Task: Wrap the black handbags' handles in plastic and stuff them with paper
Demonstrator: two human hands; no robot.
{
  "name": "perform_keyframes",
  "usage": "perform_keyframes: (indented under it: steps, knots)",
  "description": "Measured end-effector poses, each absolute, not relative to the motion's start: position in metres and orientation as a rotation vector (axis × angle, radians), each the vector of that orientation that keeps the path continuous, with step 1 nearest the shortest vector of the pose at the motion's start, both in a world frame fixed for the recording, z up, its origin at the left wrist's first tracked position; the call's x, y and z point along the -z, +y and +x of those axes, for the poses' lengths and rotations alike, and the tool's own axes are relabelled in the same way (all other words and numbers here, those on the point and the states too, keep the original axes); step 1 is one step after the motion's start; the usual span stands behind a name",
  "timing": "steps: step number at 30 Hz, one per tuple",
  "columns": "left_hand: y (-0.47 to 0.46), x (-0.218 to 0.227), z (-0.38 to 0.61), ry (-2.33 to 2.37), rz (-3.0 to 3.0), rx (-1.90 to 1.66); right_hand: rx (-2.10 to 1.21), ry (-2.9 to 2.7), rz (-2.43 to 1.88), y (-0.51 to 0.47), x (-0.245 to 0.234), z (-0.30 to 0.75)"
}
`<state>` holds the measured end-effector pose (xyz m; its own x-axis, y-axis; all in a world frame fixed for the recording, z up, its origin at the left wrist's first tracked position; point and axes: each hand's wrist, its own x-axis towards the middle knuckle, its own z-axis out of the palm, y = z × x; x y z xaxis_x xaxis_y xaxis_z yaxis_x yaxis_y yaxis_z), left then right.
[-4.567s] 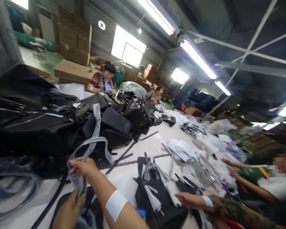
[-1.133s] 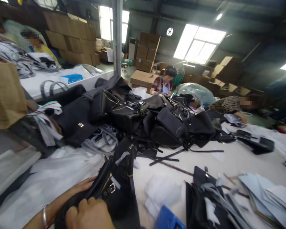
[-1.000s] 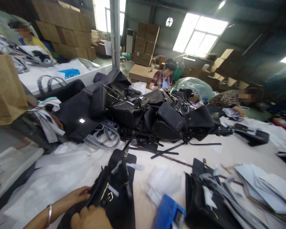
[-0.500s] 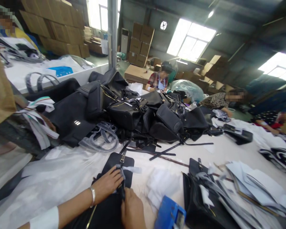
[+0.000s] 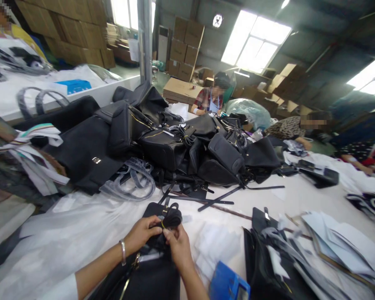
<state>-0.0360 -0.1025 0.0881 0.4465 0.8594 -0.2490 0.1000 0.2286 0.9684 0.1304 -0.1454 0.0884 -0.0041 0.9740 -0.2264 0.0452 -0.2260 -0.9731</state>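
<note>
A black leather bag [image 5: 158, 275] with a gold zip lies on the table in front of me, its flap pointing away. Above it, a coiled black strap [image 5: 174, 217] with a thin yellow band round it is pinched between my fingers. My left hand [image 5: 142, 236], with a silver bracelet on its wrist, grips the coil from the left. From the right, my right hand [image 5: 178, 243] closes its thumb and fingertips on the lower part of the coil. Clear plastic wrap shows beside the bag's gold hardware.
A heap of black bags [image 5: 162, 146] spans the table's far side. To my right are a blue plastic holder [image 5: 228, 281], white tissue sheets [image 5: 217, 246], another black bag [image 5: 262, 258] and papers [image 5: 337, 237]. Co-workers sit across the table.
The coiled strap has come up into view over the bag's flap. My hands have shifted from lying on the bag to pinching the coil from both sides. The camera view has moved slightly.
</note>
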Motion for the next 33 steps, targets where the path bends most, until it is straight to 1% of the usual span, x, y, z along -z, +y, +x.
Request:
perform_keyframes:
  steps: [4,8,12,17,20,24,26,30,33]
  knots:
    - [-0.092,-0.07,-0.038,0.99,1.088,-0.664,-1.289,-1.276,-1.553,-0.131,-0.077,0.126]
    - [-0.085,-0.063,-0.042,0.992,1.111,-0.6,-1.278,-1.481,-1.647,-0.122,-0.078,0.128]
    - [-0.072,-0.067,-0.048,1.022,1.41,-0.481,-1.25,-1.636,-1.681,-0.117,-0.077,0.134]
    - [-0.045,-0.082,-0.057,1.062,1.924,-0.196,-1.307,-1.762,-1.657,-0.113,-0.072,0.148]
    - [-0.036,-0.086,-0.056,1.005,2.042,-0.08,-1.243,-1.833,-1.634,-0.111,-0.069,0.155]
    - [-0.029,-0.086,-0.055,0.933,2.118,-0.031,-1.12,-1.961,-1.58,-0.109,-0.068,0.157]
    - [-0.023,-0.089,-0.061,0.943,2.159,0.002,-1.066,-1.999,-1.622,-0.108,-0.066,0.159]
    - [-0.007,-0.097,-0.094,1.187,2.226,0.022,-1.078,-1.793,-1.827,-0.111,-0.048,0.169]
    - [0.002,-0.095,-0.132,1.414,2.022,-0.17,-1.137,-1.418,-2.029,-0.117,-0.025,0.181]
